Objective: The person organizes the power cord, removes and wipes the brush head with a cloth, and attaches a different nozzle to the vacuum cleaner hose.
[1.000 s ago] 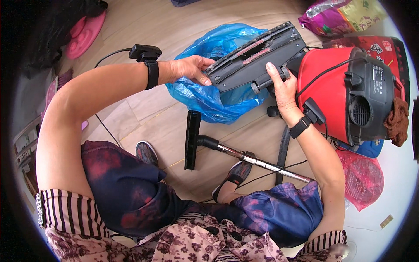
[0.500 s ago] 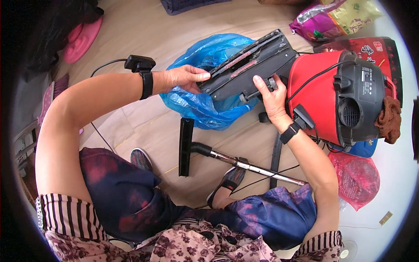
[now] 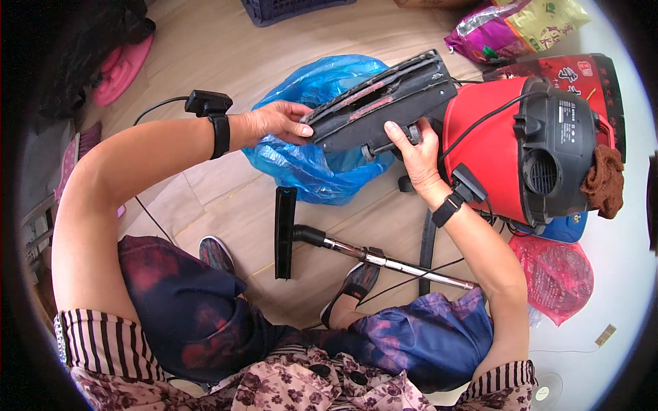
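A wide black vacuum cleaner floor head [image 3: 384, 103] is tilted up between my hands, its long dusty slot facing me. My left hand [image 3: 277, 123] pinches its lower left end between thumb and fingers. Nearer its other end, my right hand [image 3: 419, 154] grips the floor head around a dark fitting on its near edge. Below and behind it lies an open blue plastic bag [image 3: 301, 168], partly hidden by the head. The red and black vacuum cleaner [image 3: 486, 137] stands just right of my right hand.
A chrome wand [image 3: 411, 270] with a narrow black nozzle [image 3: 284, 233] lies on the floor by my feet. A brown cloth [image 3: 604, 181] hangs on the vacuum. At right are a red plastic bag [image 3: 555, 277] and a red box [image 3: 596, 89]; a purple packet [image 3: 480, 34] lies beyond.
The whole view has shifted slightly left. Both hands keep hold of the floor head, and the left fingers have shifted a little at its end.
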Demonstrator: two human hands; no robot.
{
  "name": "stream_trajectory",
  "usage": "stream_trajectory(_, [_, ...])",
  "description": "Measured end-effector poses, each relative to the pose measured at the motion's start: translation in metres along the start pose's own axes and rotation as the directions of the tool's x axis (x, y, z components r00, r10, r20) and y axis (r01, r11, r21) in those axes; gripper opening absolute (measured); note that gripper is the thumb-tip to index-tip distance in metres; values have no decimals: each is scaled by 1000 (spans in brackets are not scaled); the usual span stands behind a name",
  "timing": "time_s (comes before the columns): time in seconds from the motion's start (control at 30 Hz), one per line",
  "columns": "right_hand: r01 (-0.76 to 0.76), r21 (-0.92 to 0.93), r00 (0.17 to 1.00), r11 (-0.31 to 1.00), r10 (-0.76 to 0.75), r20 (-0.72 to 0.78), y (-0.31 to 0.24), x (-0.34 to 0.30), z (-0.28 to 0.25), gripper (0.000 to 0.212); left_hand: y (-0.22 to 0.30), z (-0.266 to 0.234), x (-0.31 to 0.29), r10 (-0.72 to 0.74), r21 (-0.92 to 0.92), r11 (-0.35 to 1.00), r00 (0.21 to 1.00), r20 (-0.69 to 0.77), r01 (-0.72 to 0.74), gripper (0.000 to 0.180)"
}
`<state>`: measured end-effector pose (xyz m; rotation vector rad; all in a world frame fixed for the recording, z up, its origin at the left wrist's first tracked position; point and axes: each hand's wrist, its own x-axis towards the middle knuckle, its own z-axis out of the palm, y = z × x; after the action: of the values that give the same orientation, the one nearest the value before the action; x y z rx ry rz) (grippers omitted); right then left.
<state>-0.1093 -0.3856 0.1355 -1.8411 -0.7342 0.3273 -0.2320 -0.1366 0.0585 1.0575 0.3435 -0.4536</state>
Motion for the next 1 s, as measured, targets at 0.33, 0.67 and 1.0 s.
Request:
stream_trajectory(0.33, [15, 85, 998, 996, -19, 52, -3, -2, 2, 45, 9, 4, -2, 51, -7, 999, 992, -119, -52, 51])
stream_trajectory(0.67, [32, 79, 998, 996, -36, 53, 4, -8, 9, 49, 2, 1, 1, 68, -9, 997, 981, -182, -71, 55])
stream_trajectory(1.0, [10, 25, 999, 1000, -11, 45, -8, -5, 7, 47, 19, -2, -6, -20, -17, 1000, 969, -245, 17, 63])
